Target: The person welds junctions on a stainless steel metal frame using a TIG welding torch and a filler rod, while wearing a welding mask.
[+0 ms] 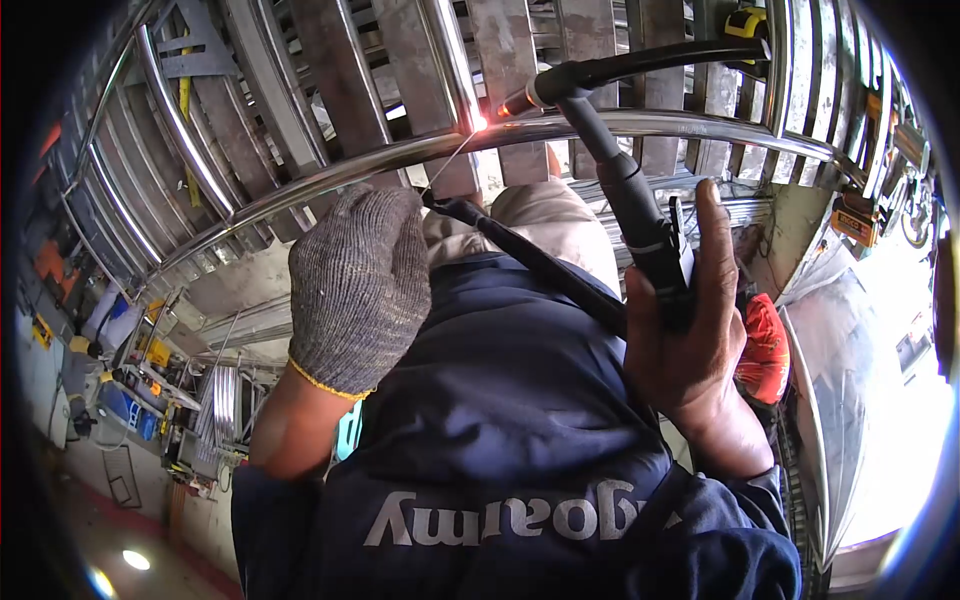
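Note:
My left hand, in a grey knit glove with a yellow cuff, is closed around a thin filler rod. The rod's far end reaches a bright glowing spot where an upright metal tube meets the curved shiny rail. My bare right hand grips the black handle of a TIG welding torch, with one finger raised along it. Orange light glows at the torch nozzle, just right of the joint. A black sleeve or cable runs from near the glove toward my right hand.
Flat metal slats lie beneath the tube frame. A yellow-black tape measure rests at the upper right, and a metal square at the upper left. A red bundle is beside my right wrist. Tools and metal stock crowd the left side.

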The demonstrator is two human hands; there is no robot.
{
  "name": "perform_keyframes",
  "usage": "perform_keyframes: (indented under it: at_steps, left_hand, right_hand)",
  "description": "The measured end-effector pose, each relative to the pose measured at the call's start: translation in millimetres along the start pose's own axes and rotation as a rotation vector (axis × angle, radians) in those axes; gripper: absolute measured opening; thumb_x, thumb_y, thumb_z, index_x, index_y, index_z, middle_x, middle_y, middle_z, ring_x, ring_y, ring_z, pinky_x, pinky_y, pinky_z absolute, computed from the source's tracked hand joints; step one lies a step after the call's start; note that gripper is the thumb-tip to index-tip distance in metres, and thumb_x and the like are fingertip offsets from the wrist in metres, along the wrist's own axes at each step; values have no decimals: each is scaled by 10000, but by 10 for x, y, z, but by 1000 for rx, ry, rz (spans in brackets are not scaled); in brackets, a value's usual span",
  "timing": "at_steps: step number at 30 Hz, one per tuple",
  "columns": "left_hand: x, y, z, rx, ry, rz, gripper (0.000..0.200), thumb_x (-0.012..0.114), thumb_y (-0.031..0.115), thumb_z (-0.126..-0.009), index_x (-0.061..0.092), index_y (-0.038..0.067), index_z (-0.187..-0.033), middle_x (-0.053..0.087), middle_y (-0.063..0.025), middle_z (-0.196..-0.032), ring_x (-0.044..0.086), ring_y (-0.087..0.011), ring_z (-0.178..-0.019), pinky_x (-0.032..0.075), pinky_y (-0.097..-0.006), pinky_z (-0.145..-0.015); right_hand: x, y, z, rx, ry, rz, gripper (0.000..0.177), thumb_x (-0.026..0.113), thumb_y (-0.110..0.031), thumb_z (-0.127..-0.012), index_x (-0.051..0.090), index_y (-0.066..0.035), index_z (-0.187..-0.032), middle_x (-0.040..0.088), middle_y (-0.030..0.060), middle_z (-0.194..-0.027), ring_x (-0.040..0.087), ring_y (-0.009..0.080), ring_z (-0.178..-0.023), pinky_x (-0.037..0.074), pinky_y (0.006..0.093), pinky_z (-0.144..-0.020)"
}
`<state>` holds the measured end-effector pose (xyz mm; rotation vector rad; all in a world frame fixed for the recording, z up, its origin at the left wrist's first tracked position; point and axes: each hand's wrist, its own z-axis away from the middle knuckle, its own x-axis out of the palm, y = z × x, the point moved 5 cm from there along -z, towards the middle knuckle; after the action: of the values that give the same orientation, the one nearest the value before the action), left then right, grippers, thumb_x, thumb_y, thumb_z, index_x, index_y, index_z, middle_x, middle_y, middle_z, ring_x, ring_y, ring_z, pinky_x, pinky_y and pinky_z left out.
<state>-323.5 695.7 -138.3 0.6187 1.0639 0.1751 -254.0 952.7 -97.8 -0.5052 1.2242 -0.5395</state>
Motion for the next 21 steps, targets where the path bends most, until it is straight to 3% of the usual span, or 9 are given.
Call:
perform_keyframes:
  at_steps: [5,15,21]
  left_hand:
    - [1,31,5,48,32,-31,141,696,12,-935,736,6,-1069,712,-211,-970,707,-437,-922,564,-493,-812]
    - [15,51,23,84,65,-60,175,708,-23,-909,728,25,-1076,699,-198,-957,699,-431,-894,562,-499,-786]
    - [42,64,56,119,88,-109,198,711,-18,-899,725,40,-1088,698,-190,-955,697,-433,-901,568,-510,-788]
  right_hand:
    - [27,-21,-31,31,-38,-55,695,713,-55,-1009,407,49,-1624,586,296,-1551,680,433,-1325,613,438,-1026]
    - [50,-24,-70,24,-51,-104,652,683,-30,-1016,429,61,-1609,601,304,-1531,689,432,-1317,605,435,-1026]
    - [69,-79,-147,-44,-17,-40,711,684,-29,-994,412,-11,-1651,696,281,-1310,763,402,-980,640,474,-778]
